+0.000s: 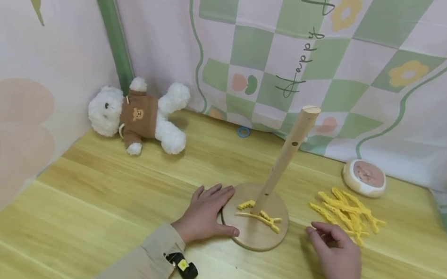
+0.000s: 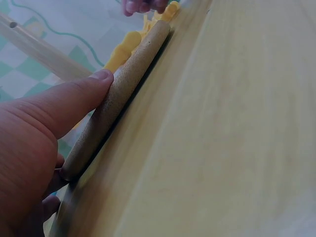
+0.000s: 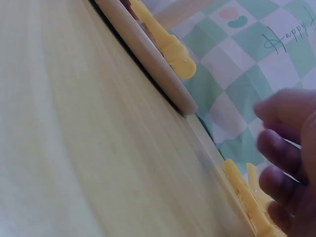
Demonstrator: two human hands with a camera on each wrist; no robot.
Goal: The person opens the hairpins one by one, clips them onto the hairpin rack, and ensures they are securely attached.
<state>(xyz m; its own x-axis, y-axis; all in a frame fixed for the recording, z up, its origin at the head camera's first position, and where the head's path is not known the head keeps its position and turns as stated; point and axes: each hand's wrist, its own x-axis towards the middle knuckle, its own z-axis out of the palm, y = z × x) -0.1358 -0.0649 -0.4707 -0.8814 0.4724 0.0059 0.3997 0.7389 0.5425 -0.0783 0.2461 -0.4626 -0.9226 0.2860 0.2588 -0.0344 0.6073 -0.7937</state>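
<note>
My left hand (image 1: pixel 206 214) rests at the left side of a round wooden base (image 1: pixel 254 241), fingers spread, thumb tip on its rim in the left wrist view. A wooden post (image 1: pixel 286 155) with small holes stands up from that base. Thin yellow plastic branch-like pieces (image 1: pixel 269 221) lie on the base by the post's foot. Right of the base, my right hand (image 1: pixel 337 260) hovers with loosely bent fingers, holding nothing visible. Just beyond it lies a pile of similar yellow pieces (image 1: pixel 351 210); in the right wrist view a few yellow pieces (image 3: pixel 244 195) show beside the fingers.
A white plush toy (image 1: pixel 138 118) in a brown top lies at the back left. Behind the post is a small blue ring (image 1: pixel 243 132). A round white device (image 1: pixel 365 177) sits at the back right. A checked curtain (image 1: pixel 253 48) hangs along the table's far edge.
</note>
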